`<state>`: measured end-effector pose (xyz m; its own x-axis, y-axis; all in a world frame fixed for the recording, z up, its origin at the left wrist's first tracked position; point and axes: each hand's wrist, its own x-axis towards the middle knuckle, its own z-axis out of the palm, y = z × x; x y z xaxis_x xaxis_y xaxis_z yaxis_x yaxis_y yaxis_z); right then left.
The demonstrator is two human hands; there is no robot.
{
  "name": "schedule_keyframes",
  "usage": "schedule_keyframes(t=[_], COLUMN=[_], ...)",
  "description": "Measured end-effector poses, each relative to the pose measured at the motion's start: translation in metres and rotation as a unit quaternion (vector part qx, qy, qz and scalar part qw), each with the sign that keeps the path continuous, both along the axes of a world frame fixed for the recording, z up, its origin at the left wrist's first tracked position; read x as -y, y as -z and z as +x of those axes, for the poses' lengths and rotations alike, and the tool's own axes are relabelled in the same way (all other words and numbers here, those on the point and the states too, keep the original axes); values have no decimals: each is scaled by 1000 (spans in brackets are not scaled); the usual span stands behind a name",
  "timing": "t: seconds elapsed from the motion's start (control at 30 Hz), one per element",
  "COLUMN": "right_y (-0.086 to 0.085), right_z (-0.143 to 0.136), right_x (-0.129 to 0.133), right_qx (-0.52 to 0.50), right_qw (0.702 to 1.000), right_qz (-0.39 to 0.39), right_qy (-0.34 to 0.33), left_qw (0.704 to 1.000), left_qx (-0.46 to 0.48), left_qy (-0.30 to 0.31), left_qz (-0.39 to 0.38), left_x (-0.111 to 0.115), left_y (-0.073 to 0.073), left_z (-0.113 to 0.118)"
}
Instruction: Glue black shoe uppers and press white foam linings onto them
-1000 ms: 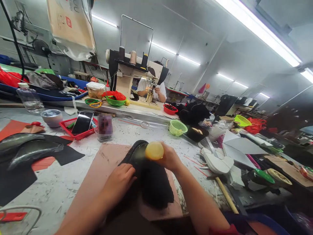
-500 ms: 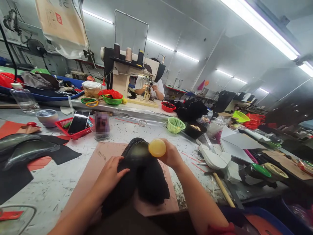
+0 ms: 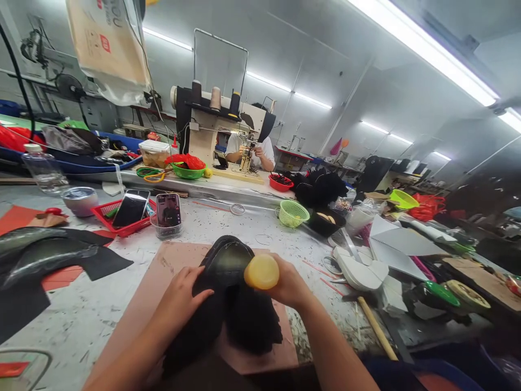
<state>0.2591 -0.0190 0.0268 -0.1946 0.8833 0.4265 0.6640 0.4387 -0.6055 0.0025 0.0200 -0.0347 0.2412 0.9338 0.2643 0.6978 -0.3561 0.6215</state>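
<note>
A black shaped piece like a shoe upper (image 3: 230, 259) lies on a pink board (image 3: 152, 288) in front of me, its rounded end pointing away. My left hand (image 3: 185, 290) rests flat on the piece's left side, thumb apart from the fingers. In my right hand (image 3: 290, 282) is a yellow bottle (image 3: 262, 272), its round base turned towards me. The bottle is over the right side of the black piece. Its tip is hidden, so I cannot tell whether it touches the material.
Left stand a red basket (image 3: 129, 226) with a phone, a clear cup (image 3: 167, 232) holding another phone, and a metal cup (image 3: 80, 201). A green basket (image 3: 293, 214) and a wooden-handled hammer (image 3: 377, 328) lie right. Behind, a person (image 3: 264, 152) sits at a sewing machine (image 3: 202, 133).
My right hand has brought the bottle a little towards me, down along the black piece's right side. My left hand stays on the piece. The view has tilted slightly.
</note>
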Motion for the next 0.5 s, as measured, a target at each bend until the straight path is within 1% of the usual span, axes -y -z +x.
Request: schedule_keyframes(t=[0.03, 0.07, 0.13, 0.23, 0.3, 0.33, 0.4, 0.43, 0.47, 0.5], right_y=[2, 5, 10, 16, 19, 20, 22, 23, 25, 28], right_z=[-1, -2, -2, -1, -2, -4, -7, -8, -7, -5], right_x=[-3, -7, -17, -31, -36, -36, -31, -25, -18, -11], right_qx=[4, 1, -17, -43, -69, -88, -138, -166, -189, -212], right_qw=[1000, 1000, 998, 986, 971, 959, 929, 912, 901, 890], right_qz=[-4, 0, 28, 98, 139, 151, 156, 152, 142, 137], right_qy=[-5, 6, 60, 126, 182, 222, 307, 342, 363, 379], left_qw=[1000, 1000, 999, 999, 999, 999, 998, 995, 987, 973], left_qx=[-4, -10, -20, -19, -3, 12, 59, 94, 138, 190], left_qy=[2, 5, 12, 9, 1, -3, 0, 11, 29, 50], left_qz=[6, 11, 23, 41, 39, 31, -6, -38, -80, -125], left_x=[0, 0, -1, -2, -1, 1, 8, 11, 14, 15], left_y=[0, 0, -1, -4, -8, -10, -18, -24, -29, -35], left_z=[0, 1, 2, 4, 6, 8, 10, 10, 8, 4])
